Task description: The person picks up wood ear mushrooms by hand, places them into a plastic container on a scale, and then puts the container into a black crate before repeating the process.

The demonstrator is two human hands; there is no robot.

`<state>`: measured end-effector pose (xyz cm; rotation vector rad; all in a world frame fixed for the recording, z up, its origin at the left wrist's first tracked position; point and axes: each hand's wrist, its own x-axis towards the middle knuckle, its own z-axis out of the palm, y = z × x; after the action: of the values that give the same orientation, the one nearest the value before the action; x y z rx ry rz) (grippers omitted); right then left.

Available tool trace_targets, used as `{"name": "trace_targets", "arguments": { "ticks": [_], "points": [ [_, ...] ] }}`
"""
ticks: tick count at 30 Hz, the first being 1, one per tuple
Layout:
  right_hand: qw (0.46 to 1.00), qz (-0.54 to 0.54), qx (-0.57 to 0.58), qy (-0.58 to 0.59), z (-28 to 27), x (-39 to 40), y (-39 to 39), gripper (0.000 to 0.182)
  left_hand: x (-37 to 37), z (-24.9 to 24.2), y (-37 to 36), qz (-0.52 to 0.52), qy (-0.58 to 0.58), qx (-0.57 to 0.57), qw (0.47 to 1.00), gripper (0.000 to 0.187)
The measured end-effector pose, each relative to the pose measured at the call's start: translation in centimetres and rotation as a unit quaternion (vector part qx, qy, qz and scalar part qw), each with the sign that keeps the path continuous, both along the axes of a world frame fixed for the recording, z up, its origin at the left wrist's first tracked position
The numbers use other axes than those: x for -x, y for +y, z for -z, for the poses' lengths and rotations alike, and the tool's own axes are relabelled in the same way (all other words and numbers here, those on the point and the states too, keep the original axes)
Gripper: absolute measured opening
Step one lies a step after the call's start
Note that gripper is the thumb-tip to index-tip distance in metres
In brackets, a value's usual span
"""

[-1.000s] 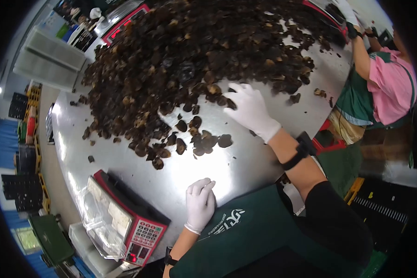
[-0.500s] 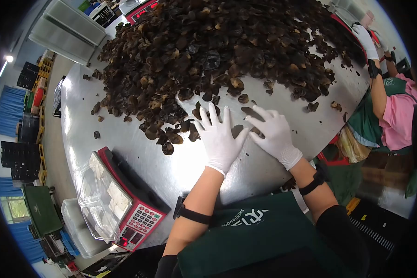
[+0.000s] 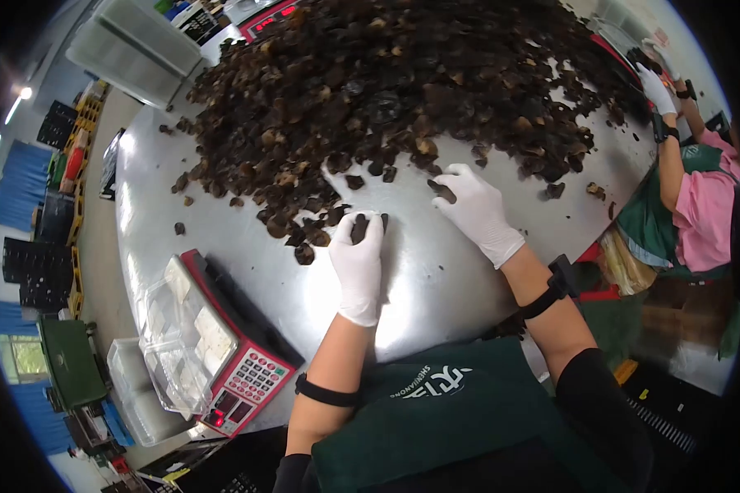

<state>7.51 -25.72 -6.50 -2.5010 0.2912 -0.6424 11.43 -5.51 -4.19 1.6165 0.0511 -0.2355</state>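
Observation:
A heap of dark dried wood ear mushrooms (image 3: 370,90) covers the far part of the metal table (image 3: 423,283). My left hand (image 3: 356,271), in a white glove, is near the heap's front edge, its fingers curled round a few dark mushroom pieces (image 3: 359,230). Farther right, my gloved right hand (image 3: 478,212) has bent fingers, with a dark mushroom piece (image 3: 443,192) between thumb and fingers. Several loose pieces lie between the hands and the heap.
At front left stands a red scale (image 3: 251,382) with an open clear plastic box (image 3: 177,366) on it. Clear containers (image 3: 131,49) and another red scale (image 3: 267,20) are at the back left. A co-worker's gloved hand (image 3: 656,89) works at the right edge.
Both hands were spread flat with fingers stretched out. The left has moved left and curled round mushroom pieces; the right has shifted slightly away from me, fingers bent round a piece.

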Motion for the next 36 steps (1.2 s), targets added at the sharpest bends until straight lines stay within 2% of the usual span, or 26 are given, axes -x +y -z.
{"name": "trace_targets", "arguments": {
  "ticks": [2,4,6,8,10,11,12,13,14,16,17,18,19,20,21,22,23,24,25,28,30,32,33,34,35,36],
  "points": [
    [0.998,-0.013,0.055,0.02,0.3,-1.2,0.1,0.013,0.2,-1.0,2.6,0.036,0.138,0.309,0.94,0.016],
    [0.987,-0.016,0.122,0.102,0.4,-2.6,-0.4,0.009,1.4,-3.5,4.2,-0.031,0.278,0.429,0.859,0.02],
    [0.987,-0.027,0.114,0.106,-0.6,-3.2,-0.3,0.008,2.0,-4.1,6.7,0.002,0.306,0.504,0.807,0.026],
    [0.998,-0.022,0.037,0.054,-2.1,-3.4,0.6,0.009,2.8,-5.3,8.3,-0.026,0.307,0.507,0.805,0.031],
    [0.991,-0.094,-0.1,0.003,-3.8,-3.4,2.1,0.016,3.5,-6.0,10.2,-0.017,0.291,0.529,0.797,0.035],
    [0.989,-0.105,-0.1,0.003,-5.2,-3.2,3.4,0.016,3.8,-6.8,10.9,-0.03,0.299,0.538,0.788,0.036],
    [0.929,-0.135,-0.332,0.093,-6.9,-2.9,5.1,0.02,4.1,-7.3,11.7,-0.042,0.308,0.546,0.778,0.037],
    [0.807,-0.154,-0.54,0.181,-7.8,-2.7,6.7,0.025,4.5,-7.1,12.9,-0.014,0.302,0.581,0.756,0.046],
    [0.742,-0.235,-0.604,0.169,-7.6,-2.7,7.9,0.032,5.0,-7.6,13.9,-0.017,0.296,0.583,0.756,0.046],
    [0.639,-0.247,-0.685,0.247,-7.8,-2.7,10.4,0.042,6.2,-9.8,15.1,-0.081,0.234,0.487,0.838,0.04],
    [0.65,-0.225,-0.675,0.267,-8.6,-2.4,12.0,0.047,7.1,-9.5,15.9,-0.116,0.129,0.424,0.889,0.038],
    [0.66,-0.202,-0.665,0.286,-9.3,-2.3,13.8,0.052,7.7,-10.8,17.4,-0.146,0.104,0.401,0.898,0.036],
    [0.588,-0.215,-0.734,0.263,-9.6,-2.6,15.2,0.04,8.4,-12.2,19.1,-0.12,0.038,0.388,0.913,0.033],
    [0.506,-0.221,-0.797,0.243,-9.7,-2.6,16.6,0.029,8.2,-12.7,22.0,-0.111,0.064,0.49,0.862,0.031],
    [0.51,-0.222,-0.79,0.256,-10.0,-2.8,17.7,0.029,8.6,-12.8,24.1,-0.176,-0.032,0.424,0.888,0.03],
    [0.514,-0.224,-0.783,0.268,-10.2,-3.0,18.6,0.029,8.9,-14.1,25.7,-0.18,-0.131,0.339,0.914,0.024],
    [0.514,-0.228,-0.78,0.273,-9.8,-3.5,19.2,0.029,8.9,-14.0,27.5,-0.25,-0.206,0.201,0.924,0.022],
    [0.54,-0.266,-0.742,0.295,-8.9,-4.2,19.7,0.037,8.4,-14.7,29.1,-0.301,-0.259,0.047,0.917,0.018],
    [0.563,-0.303,-0.701,0.315,-8.8,-4.7,20.6,0.045,7.9,-14.4,31.0,-0.343,-0.275,-0.012,0.898,0.018],
    [0.541,-0.262,-0.75,0.275,-11.7,-4.6,25.0,0.034,6.9,-12.7,35.8,-0.382,-0.306,-0.241,0.838,0.02],
    [0.519,-0.332,-0.72,0.32,-11.6,-6.1,26.9,0.035,6.6,-11.5,37.7,-0.308,-0.264,-0.304,0.862,0.027],
    [0.577,-0.325,-0.652,0.37,-14.1,-6.4,30.2,0.039,6.4,-9.7,38.0,-0.285,-0.203,-0.255,0.901,0.032],
    [0.519,-0.418,-0.676,0.315,-13.6,-7.3,32.2,0.034,6.7,-10.2,37.8,-0.281,-0.204,-0.255,0.902,0.032],
    [0.525,-0.444,-0.657,0.307,-14.4,-7.7,34.1,0.029,7.1,-11.1,37.2,-0.298,-0.191,-0.252,0.901,0.033],
    [0.545,-0.461,-0.629,0.307,-16.1,-7.4,36.0,0.027,7.1,-11.2,36.5,-0.308,-0.182,-0.242,0.902,0.034],
    [0.661,-0.615,-0.415,0.115,-15.2,-8.3,38.3,0.025,7.0,-10.2,37.2,-0.329,-0.276,-0.34,0.837,0.033]
  ]
}}
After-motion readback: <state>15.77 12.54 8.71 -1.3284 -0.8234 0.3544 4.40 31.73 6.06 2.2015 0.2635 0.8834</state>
